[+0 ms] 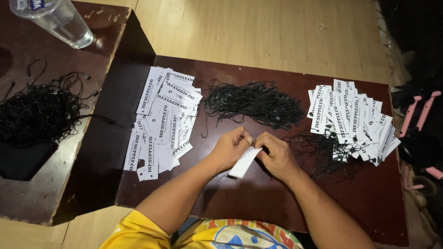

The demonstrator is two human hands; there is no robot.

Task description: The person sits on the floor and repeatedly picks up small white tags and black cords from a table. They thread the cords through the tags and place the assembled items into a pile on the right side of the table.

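Observation:
My left hand [230, 148] and my right hand [277, 154] meet over the middle of a low dark brown table [258, 203]. Together they pinch one white paper tag [244, 163], which hangs tilted down towards me. A thin black string seems to be at the fingertips, but it is too small to be sure. Behind my hands lies a bundle of black looped strings [254, 102]. A pile of loose white tags [164, 122] lies to the left. To the right lies a pile of tags with black strings attached [353, 122].
A second dark table [27, 193] at the left carries a tangle of black strings [39, 110] and a clear plastic bottle [57, 20]. The floor is light wood. A pink and black wheeled toy [422, 138] stands at the right edge.

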